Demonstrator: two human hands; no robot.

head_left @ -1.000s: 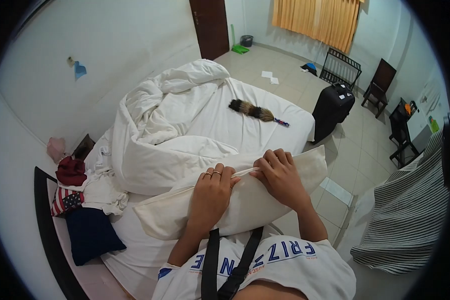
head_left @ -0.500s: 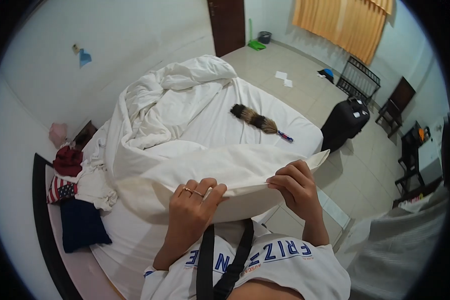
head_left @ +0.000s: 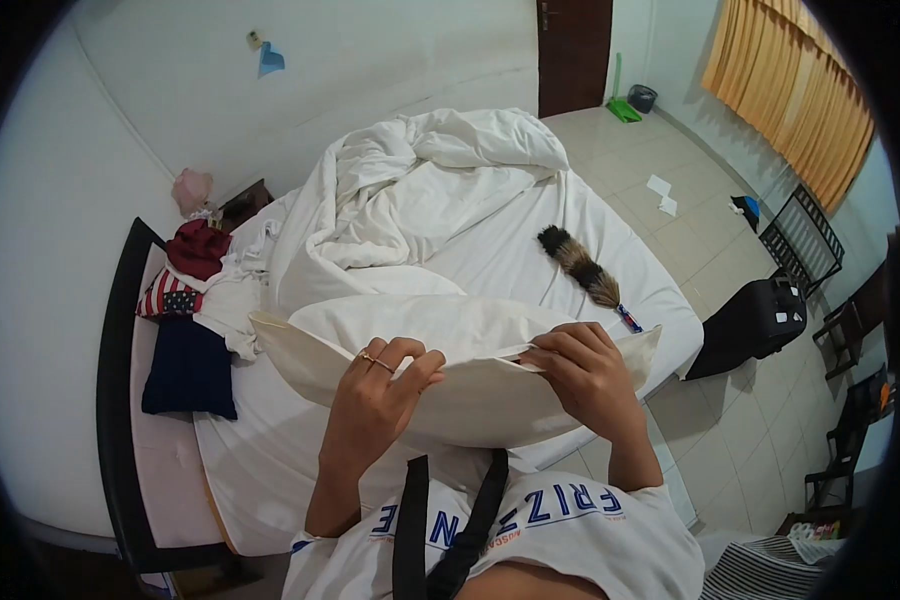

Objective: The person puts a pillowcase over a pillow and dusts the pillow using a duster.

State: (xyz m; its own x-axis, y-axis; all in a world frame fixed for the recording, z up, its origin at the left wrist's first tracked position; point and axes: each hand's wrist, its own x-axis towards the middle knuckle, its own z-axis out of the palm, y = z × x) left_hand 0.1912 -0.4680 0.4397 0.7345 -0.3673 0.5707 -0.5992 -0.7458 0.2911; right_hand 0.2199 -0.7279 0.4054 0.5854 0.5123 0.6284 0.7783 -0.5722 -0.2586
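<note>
A cream-white pillow (head_left: 490,405) is held up in front of my body, its two pointed corners spread to the left and right. My left hand (head_left: 375,390) pinches its upper edge left of the middle; a ring shows on one finger. Right of the middle, my right hand (head_left: 585,375) has its fingers closed on the same edge, which gapes slightly between the hands. Beyond the pillow lies a bunched white duvet (head_left: 390,190) on the bed's white sheet (head_left: 480,245). A striped brown and black duster (head_left: 580,265) rests on the sheet near the right side.
At the headboard (head_left: 115,400) lie a navy pillow (head_left: 190,370), a flag-patterned pillow (head_left: 170,295) and a dark red cloth (head_left: 198,248). A black suitcase (head_left: 755,325) stands on the tiled floor right of the bed. Papers (head_left: 660,195) and a green dustpan (head_left: 625,108) are farther back.
The view has swung to the left, so the room appears shifted right. The pillow's left corner has risen and spread out. Both hands keep hold of the edge.
</note>
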